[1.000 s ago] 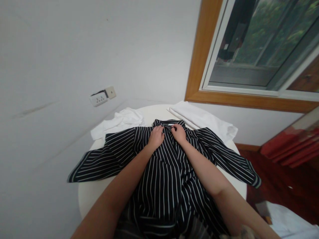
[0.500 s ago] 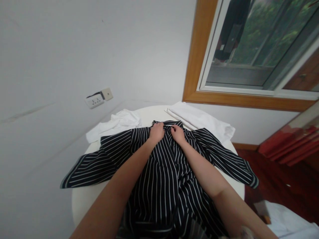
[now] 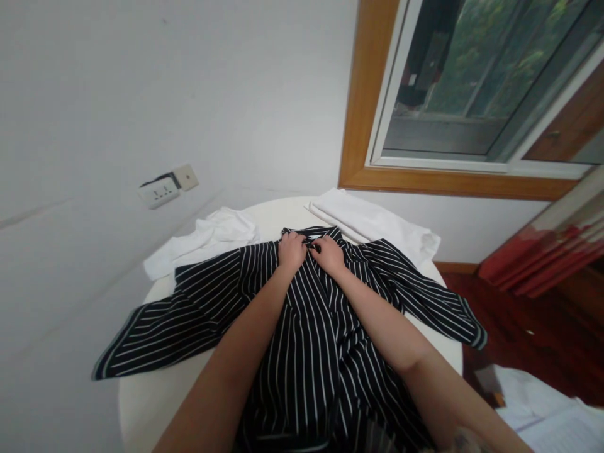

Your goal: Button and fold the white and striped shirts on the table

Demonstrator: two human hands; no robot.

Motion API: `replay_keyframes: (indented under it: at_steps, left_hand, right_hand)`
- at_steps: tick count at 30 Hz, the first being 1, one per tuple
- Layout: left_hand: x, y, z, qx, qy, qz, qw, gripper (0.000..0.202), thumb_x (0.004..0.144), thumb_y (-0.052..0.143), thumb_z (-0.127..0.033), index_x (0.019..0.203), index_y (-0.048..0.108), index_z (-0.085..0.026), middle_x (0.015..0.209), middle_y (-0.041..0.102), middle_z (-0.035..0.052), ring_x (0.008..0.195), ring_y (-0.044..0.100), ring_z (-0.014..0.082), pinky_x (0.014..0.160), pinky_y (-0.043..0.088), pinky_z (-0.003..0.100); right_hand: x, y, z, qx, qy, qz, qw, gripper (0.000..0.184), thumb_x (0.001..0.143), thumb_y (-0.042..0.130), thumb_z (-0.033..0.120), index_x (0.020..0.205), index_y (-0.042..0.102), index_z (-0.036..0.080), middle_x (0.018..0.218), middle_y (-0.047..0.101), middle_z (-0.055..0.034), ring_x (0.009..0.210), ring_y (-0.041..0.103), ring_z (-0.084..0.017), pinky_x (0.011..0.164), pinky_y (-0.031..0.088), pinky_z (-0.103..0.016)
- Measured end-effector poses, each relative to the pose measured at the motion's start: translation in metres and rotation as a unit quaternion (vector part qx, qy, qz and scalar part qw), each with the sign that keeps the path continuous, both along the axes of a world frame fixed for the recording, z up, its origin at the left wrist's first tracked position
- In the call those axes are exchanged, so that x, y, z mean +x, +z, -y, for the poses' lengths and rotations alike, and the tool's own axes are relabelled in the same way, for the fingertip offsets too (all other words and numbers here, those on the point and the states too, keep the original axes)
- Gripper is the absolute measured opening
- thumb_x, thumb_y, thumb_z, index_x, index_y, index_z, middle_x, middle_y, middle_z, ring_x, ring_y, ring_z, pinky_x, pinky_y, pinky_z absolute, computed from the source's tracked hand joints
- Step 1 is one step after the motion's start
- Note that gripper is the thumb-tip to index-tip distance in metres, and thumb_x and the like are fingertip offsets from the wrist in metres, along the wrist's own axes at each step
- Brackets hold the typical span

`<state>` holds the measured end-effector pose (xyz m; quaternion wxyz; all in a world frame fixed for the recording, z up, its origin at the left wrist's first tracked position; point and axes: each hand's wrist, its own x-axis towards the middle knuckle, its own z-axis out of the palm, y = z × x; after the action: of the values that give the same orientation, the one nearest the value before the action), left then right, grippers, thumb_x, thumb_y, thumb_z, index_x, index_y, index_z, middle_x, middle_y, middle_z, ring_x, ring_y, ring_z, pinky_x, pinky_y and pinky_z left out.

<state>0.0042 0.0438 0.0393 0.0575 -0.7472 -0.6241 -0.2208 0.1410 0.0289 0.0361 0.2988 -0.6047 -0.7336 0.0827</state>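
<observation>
A black shirt with white stripes (image 3: 306,340) lies spread front side up, its collar at the far end and its sleeves stretched out to both sides. My left hand (image 3: 291,250) is closed on the shirt at the left of the collar opening. Just across the opening, my right hand (image 3: 329,253) pinches the cloth near the collar, thumb and fingers together. The two hands are close but apart. Small details between the fingertips, such as a button, are too small to make out.
The shirt rests on a round white table (image 3: 141,402) against the wall. Behind the left sleeve lies a crumpled white cloth (image 3: 207,236); a folded white cloth (image 3: 377,220) lies behind the right. A wall socket (image 3: 160,191) is at left, a red curtain (image 3: 542,258) at right.
My right hand has moved slightly left, nearer to my left hand, still holding the cloth at the collar. The whole view has shifted a little.
</observation>
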Motion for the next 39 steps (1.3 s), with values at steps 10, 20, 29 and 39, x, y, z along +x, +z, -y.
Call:
replay_keyframes:
  at_steps: [10, 20, 29, 39]
  left_hand:
    - [0.013, 0.013, -0.008, -0.046, 0.054, 0.049, 0.996, 0.021, 0.089, 0.05, -0.031, 0.094, 0.068, -0.023, 0.105, 0.06, 0.0104, 0.101, 0.053, 0.0294, 0.077, 0.047, 0.039]
    - [0.017, 0.003, -0.009, -0.039, 0.086, 0.076, 0.993, 0.02, 0.087, 0.055, -0.032, 0.098, 0.066, -0.019, 0.108, 0.059, 0.0126, 0.106, 0.054, 0.0303, 0.085, 0.046, 0.044]
    - [0.014, 0.003, -0.009, -0.032, 0.074, 0.068, 0.994, 0.02, 0.088, 0.053, -0.03, 0.1, 0.064, -0.018, 0.108, 0.059, 0.0112, 0.106, 0.055, 0.0274, 0.087, 0.045, 0.039]
    - [0.009, -0.001, -0.011, -0.012, 0.043, 0.066, 0.997, 0.018, 0.088, 0.048, -0.025, 0.093, 0.065, -0.02, 0.099, 0.064, 0.0107, 0.098, 0.057, 0.0266, 0.08, 0.044, 0.036]
  right_hand:
    - [0.004, -0.005, -0.01, -0.014, -0.031, -0.083, 0.996, 0.024, 0.09, 0.049, 0.022, 0.108, 0.065, 0.021, 0.109, 0.064, -0.0078, 0.103, 0.058, -0.021, 0.09, 0.043, -0.032]
    - [0.014, 0.003, -0.029, -0.038, -0.018, -0.234, 0.971, 0.021, 0.087, 0.051, 0.019, 0.098, 0.068, 0.018, 0.102, 0.069, -0.0055, 0.098, 0.061, -0.018, 0.094, 0.043, -0.031]
    - [-0.009, 0.006, -0.036, -0.03, -0.029, -0.154, 0.987, 0.021, 0.088, 0.052, 0.021, 0.098, 0.069, 0.015, 0.1, 0.07, -0.0077, 0.093, 0.062, -0.018, 0.087, 0.044, -0.029]
    - [-0.014, -0.005, -0.031, 0.003, -0.019, -0.053, 0.998, 0.022, 0.088, 0.054, 0.026, 0.103, 0.069, 0.021, 0.108, 0.068, -0.0071, 0.101, 0.06, -0.021, 0.089, 0.043, -0.031]
